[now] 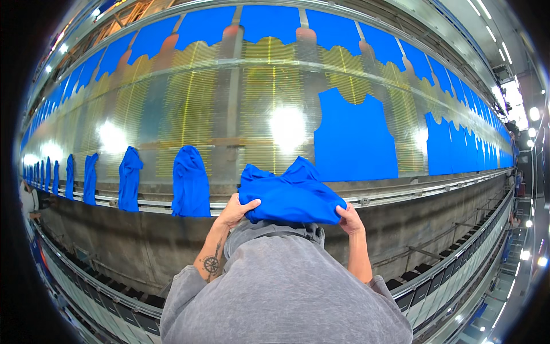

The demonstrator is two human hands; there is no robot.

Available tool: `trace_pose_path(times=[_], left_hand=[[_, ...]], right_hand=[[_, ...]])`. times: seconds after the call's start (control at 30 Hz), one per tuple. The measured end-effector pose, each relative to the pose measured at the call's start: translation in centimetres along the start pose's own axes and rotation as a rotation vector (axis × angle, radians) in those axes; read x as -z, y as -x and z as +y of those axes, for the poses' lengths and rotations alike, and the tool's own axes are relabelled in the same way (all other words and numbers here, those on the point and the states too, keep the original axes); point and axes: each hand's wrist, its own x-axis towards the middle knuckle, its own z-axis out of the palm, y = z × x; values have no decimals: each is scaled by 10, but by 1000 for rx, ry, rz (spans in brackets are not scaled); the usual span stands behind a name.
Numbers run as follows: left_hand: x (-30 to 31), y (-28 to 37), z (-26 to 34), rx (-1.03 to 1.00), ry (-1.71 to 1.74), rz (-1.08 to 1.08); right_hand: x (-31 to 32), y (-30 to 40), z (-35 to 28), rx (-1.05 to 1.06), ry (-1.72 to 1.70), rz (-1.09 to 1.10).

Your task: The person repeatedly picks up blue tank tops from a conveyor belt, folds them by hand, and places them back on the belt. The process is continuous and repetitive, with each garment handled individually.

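Between my two hands hangs a blue fabric garment panel (288, 195), gripped at its near corners. My left hand (234, 210) pinches the left corner, thumb on top. At the right corner my right hand (351, 218) holds the cloth the same way. The far part of the cloth is bunched up and rests over the edge of the long printing table (275, 124). Just right of it, another blue panel (355, 139) lies flat on the table, with a cut neckline and armholes. Left of my hands, a folded blue panel (191, 182) drapes over the table's near edge.
More folded blue panels (130, 178) hang along the near edge to the left. Flat blue panels (442, 146) continue to the right, and others (270, 23) line the far side. A metal rail (391, 192) runs along the near edge. A person (29, 200) stands far left.
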Motion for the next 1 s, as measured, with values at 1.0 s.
trace_pose_path(times=[1.0], left_hand=[[-86,-34,-135,-362,-650,-183]], right_hand=[[-45,-10,35,307,734,286]])
